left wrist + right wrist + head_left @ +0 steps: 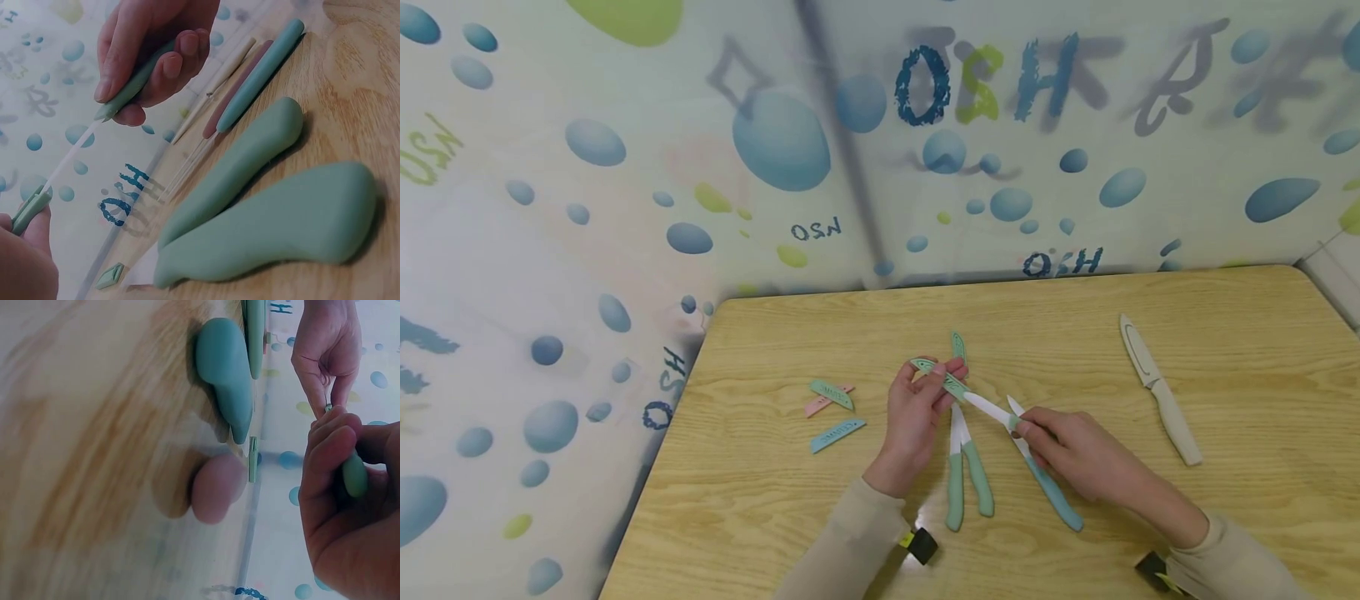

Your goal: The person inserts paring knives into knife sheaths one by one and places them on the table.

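My left hand (913, 412) pinches a light green blade sheath (956, 386) above the table. My right hand (1086, 458) grips the green handle (134, 84) of a knife. Its white blade (988, 407) runs from that handle to the mouth of the sheath, where its tip end meets it. Below lie two green-handled knives (956, 492) with white blades pointing away. A blue-handled knife (1060, 497) lies beneath my right hand, and a pinkish handle (234, 94) shows beside it in the left wrist view. Another green sheath (958, 343) lies beyond my left fingers.
At the left of the wooden table (730, 483) lie a green sheath (832, 393) crossed over a pink sheath (817, 407), and a blue sheath (837, 436). A beige knife (1176, 421) with its blade covered lies at the right. A patterned wall sheet (880, 208) stands behind.
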`<act>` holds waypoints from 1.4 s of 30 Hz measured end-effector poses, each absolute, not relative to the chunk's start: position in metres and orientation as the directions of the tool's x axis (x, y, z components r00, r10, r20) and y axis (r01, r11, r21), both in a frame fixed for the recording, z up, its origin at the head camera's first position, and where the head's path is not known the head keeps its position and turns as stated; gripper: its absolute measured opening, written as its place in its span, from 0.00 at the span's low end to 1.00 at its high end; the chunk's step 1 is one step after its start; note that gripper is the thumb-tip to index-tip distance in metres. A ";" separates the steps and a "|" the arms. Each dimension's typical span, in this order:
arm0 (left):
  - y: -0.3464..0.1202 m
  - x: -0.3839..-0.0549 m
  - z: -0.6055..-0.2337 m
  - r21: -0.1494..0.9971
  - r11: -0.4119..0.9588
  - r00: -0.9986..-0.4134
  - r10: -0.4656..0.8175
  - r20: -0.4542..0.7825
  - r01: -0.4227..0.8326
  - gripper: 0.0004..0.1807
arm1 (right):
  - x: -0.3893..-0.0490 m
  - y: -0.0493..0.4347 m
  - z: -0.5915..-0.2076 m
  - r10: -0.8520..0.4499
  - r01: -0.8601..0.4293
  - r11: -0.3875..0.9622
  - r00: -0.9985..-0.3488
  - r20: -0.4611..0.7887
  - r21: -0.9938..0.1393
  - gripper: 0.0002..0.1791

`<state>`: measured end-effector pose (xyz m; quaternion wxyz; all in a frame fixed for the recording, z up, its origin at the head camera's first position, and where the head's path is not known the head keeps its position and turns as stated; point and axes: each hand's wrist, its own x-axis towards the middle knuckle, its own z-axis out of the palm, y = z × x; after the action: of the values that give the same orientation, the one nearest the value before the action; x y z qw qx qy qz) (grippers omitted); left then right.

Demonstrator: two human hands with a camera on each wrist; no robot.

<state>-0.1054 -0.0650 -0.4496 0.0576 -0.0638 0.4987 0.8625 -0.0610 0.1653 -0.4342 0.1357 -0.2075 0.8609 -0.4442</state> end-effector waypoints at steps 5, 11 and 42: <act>-0.064 -0.105 -0.448 0.848 -0.504 -0.986 0.037 -0.165 -0.161 0.05 | -0.061 0.165 -0.434 -0.478 -0.228 0.517 -0.876 -0.058 -0.825 0.15; -0.062 -0.105 -0.449 0.846 -0.510 -0.987 0.038 -0.157 -0.155 0.10 | -0.062 0.163 -0.431 -0.478 -0.225 0.522 -0.876 -0.063 -0.823 0.16; -0.054 -0.099 -0.445 0.823 -0.544 -0.986 0.050 -0.162 -0.162 0.06 | -0.065 0.155 -0.427 -0.485 -0.207 0.505 -0.871 -0.077 -0.838 0.17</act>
<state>-0.0995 -0.0544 -0.4447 0.0605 -0.0595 0.4736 0.8766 -0.0649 0.1547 -0.4266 0.1527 -0.2027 0.8540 -0.4542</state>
